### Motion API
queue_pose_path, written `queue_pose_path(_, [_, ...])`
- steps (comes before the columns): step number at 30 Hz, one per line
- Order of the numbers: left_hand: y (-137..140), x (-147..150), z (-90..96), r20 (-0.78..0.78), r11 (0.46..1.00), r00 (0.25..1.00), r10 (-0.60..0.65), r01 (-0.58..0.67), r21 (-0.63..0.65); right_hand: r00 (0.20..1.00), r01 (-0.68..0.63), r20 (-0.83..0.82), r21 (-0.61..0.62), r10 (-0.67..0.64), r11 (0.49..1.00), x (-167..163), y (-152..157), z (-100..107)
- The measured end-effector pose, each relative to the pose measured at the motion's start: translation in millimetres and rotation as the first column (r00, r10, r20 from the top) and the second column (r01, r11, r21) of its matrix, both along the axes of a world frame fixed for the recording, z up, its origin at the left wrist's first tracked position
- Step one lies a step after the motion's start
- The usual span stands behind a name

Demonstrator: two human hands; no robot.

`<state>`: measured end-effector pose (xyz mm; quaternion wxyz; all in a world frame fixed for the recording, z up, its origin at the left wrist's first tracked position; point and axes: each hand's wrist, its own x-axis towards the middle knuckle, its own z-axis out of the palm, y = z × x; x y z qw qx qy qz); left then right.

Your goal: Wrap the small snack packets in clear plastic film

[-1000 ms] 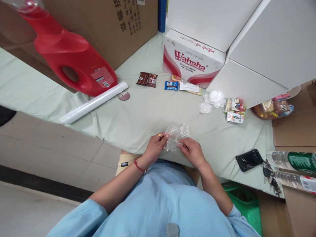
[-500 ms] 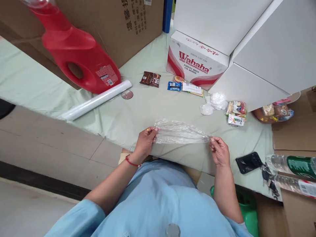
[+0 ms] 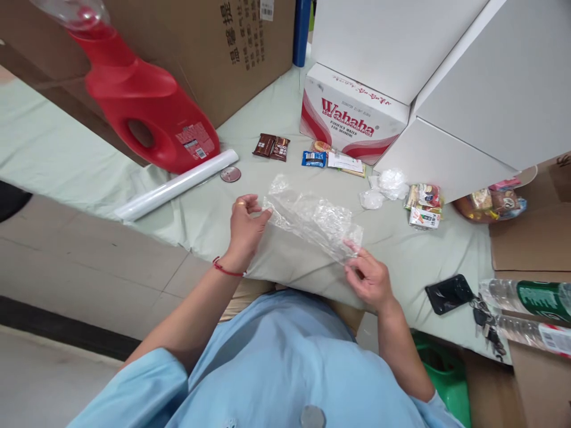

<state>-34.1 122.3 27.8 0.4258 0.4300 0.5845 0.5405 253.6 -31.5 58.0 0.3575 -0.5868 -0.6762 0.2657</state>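
A crumpled clear plastic bag is spread at a slant between my hands, just above or on the cloth; I cannot tell which. My left hand, with a ring and a red cord bracelet, is open at the bag's left edge. Its thumb tip meets or nearly meets the plastic, and its fingers stand apart. At the bag's lower right corner my right hand has thumb and fingers closed on the film, one fingertip showing through it. Beyond the bag lie brown cocoa snack packs and a blue snack packet.
A white film roll, a metal disc and a red jug are at left. Balled plastic bags, more snacks, a black phone, keys and bottles lie right. A Wahaha carton stands behind.
The bag has gone from a taut, gathered strip to a looser, slanted sheet. My left hand moved left and away from me, its fingers opening; my right hand moved left and slightly nearer me.
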Motion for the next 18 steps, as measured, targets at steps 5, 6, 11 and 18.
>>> queue_pose_path(5, [-53,32,9.4,-0.138,0.994,0.985,-0.106,0.103,-0.030,0.961,-0.044,0.271,-0.016,0.047,0.999,-44,9,-19])
queue_pose_path(6, [-67,42,10.1,-0.113,0.981,0.975,-0.191,0.184,-0.067,0.958,-0.046,0.282,-0.024,0.051,0.999,-52,9,-24])
queue_pose_path(11, [-98,72,3.6,-0.074,0.940,0.948,-0.308,0.292,-0.178,0.954,-0.128,0.260,-0.086,0.147,0.988,-78,6,-32])
queue_pose_path(18, [-86,50,-14.4,0.004,0.909,0.933,-0.359,0.350,-0.226,0.987,-0.144,-0.083,-0.113,0.135,0.983,-53,11,-20])
